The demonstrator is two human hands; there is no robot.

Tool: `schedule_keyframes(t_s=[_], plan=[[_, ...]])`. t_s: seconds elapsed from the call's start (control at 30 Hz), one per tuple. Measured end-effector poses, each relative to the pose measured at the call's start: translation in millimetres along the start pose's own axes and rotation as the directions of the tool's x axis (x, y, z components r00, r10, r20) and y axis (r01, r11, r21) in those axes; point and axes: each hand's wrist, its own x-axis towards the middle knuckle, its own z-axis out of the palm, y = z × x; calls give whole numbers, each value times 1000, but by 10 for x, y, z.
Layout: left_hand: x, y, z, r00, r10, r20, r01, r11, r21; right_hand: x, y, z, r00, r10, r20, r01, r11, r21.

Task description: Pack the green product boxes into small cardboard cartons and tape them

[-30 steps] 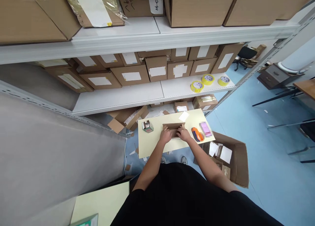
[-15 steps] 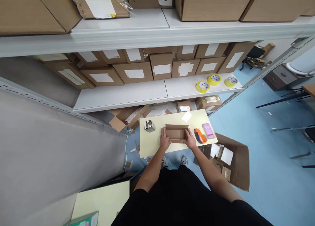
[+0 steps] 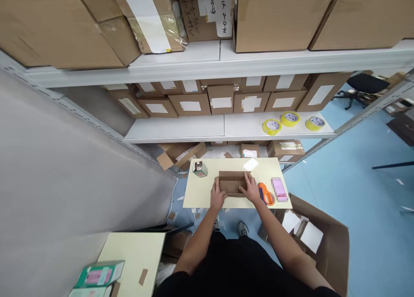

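Observation:
A small open cardboard box (image 3: 231, 184) lies on a pale yellow table (image 3: 200, 192) below me. My left hand (image 3: 217, 198) grips its left end, fingers curled over the edge. My right hand (image 3: 251, 189) holds the right end, fingers reaching onto the box's top. An orange tape dispenser (image 3: 265, 193) lies just right of my right hand, with a pink item (image 3: 279, 189) beside it. A small shiny cube-shaped box (image 3: 199, 168) stands at the table's far left, and a white slip (image 3: 250, 164) lies at the far edge.
Grey shelving (image 3: 223, 132) behind the table carries many labelled cartons and three yellow tape rolls (image 3: 289, 118). A large open carton (image 3: 326, 241) with white slips stands on the blue floor at right. A second pale table (image 3: 136, 258) with a green box (image 3: 98, 274) is at lower left.
The box went from being folded under both hands to lying open between them. My right hand has shifted up onto its right side. The view has tilted and moved left.

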Motion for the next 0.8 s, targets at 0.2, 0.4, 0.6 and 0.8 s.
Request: schedule_keyframes(t_s=[0.2,0.4,0.6,0.8], plan=[[-620,560,161,979,-69,-193,60,997,-54,221,-44,-299,989,-140,-52,131,979,-156],[-1128,764,97,921,-212,-327,188,977,-102,214,-379,-356,921,-384,65,389,903,-182],[-1719,596,-10,864,-336,-374,278,939,-201,-64,-952,-266,840,-521,154,542,824,-165],[-2740,412,102,697,-587,-411,513,809,-286,-885,-1823,167,619,-766,171,779,628,-9]])
